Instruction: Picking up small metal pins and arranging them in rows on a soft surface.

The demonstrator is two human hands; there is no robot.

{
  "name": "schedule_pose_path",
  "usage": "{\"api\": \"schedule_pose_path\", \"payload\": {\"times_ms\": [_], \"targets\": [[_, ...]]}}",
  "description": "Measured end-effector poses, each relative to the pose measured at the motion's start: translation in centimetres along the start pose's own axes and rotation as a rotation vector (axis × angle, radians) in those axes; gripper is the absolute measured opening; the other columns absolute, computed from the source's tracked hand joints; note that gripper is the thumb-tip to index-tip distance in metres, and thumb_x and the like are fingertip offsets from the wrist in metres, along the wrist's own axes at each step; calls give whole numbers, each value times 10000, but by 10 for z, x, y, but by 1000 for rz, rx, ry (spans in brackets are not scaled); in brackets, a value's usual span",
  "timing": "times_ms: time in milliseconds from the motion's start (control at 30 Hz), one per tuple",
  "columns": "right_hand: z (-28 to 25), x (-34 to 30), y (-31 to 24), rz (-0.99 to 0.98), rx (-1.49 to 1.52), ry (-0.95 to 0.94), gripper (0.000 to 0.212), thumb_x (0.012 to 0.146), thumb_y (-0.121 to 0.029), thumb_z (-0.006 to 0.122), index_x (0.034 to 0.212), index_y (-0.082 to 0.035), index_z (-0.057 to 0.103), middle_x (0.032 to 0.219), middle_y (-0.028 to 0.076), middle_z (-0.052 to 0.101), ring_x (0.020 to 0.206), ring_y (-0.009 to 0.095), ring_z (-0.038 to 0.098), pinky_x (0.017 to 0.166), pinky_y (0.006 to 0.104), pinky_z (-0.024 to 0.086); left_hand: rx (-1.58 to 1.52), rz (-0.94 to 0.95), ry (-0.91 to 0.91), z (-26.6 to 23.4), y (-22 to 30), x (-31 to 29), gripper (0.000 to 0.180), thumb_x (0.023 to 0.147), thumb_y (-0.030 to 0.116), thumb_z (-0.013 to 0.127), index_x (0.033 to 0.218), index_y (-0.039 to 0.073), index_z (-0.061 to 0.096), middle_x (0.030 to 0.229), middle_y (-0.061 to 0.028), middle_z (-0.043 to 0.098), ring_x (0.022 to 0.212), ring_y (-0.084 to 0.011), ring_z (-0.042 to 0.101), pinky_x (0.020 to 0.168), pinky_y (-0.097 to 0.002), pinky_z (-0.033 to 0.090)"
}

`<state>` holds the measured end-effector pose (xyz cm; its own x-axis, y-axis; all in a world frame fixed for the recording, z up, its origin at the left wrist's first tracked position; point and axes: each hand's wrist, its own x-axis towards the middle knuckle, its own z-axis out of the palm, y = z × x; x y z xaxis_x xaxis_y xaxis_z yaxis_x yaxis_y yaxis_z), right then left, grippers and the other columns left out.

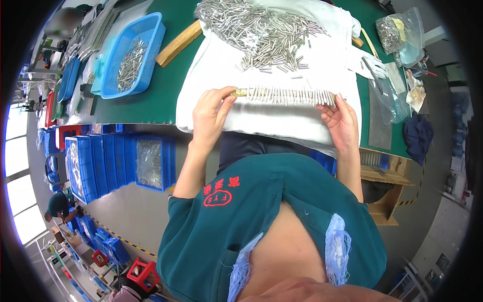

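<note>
Head view: pin strip (287, 95) held level above the white cloth (209, 75), by the worktop's (128, 115) front edge. Left hand (210, 111) pinches its bare yellowish end, likely to keep fingers off the pins. Right hand (344, 123) narrow at the far end; can't tell if it's pinching or just steadying. Loose pins (282, 48) heaped toward the back edge, cloth presumably stops rolling.
</note>
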<state>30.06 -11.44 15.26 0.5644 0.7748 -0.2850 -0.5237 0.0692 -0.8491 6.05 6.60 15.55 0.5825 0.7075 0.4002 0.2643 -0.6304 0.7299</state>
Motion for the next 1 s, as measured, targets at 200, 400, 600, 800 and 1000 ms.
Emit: {"api": "schedule_pose_path", "payload": {"times_ms": [200,400,600,800,1000], "targets": [[1,0,0,-5,5,5,365,998,-269,493,1136,52,598,995,144,677,843,188,669,657,238,517,-9,-5,0,0,-2,-1,159,858,102,666,1003,35,667,850,-96,648,778,-241,592,721,-328,469],[0,1,1,-7,4,-4,360,996,-262,497,1138,53,598,999,147,677,850,191,675,655,236,522,13,22,-16,-1,-6,-1,162,884,83,641,1030,15,657,856,-98,641,769,-205,595,718,-293,471],[0,1,0,-12,13,-3,350,992,-251,506,1136,54,598,989,146,679,844,194,678,650,232,520,-3,5,0,2,-6,-2,164,862,107,665,1010,35,664,838,-94,644,763,-242,586,711,-326,467],[2,0,1,5,3,27,357,995,-267,500,1136,46,600,975,140,680,840,191,673,655,242,519,5,24,15,0,-4,-3,162,857,102,667,1006,37,666,843,-93,648,769,-244,591,714,-329,468],[-5,1,1,2,-17,22,357,999,-261,487,1144,48,592,986,137,676,842,183,666,654,241,515,-22,29,29,2,2,-3,149,848,93,672,986,38,671,845,-91,649,770,-249,590,715,-329,467]]}}
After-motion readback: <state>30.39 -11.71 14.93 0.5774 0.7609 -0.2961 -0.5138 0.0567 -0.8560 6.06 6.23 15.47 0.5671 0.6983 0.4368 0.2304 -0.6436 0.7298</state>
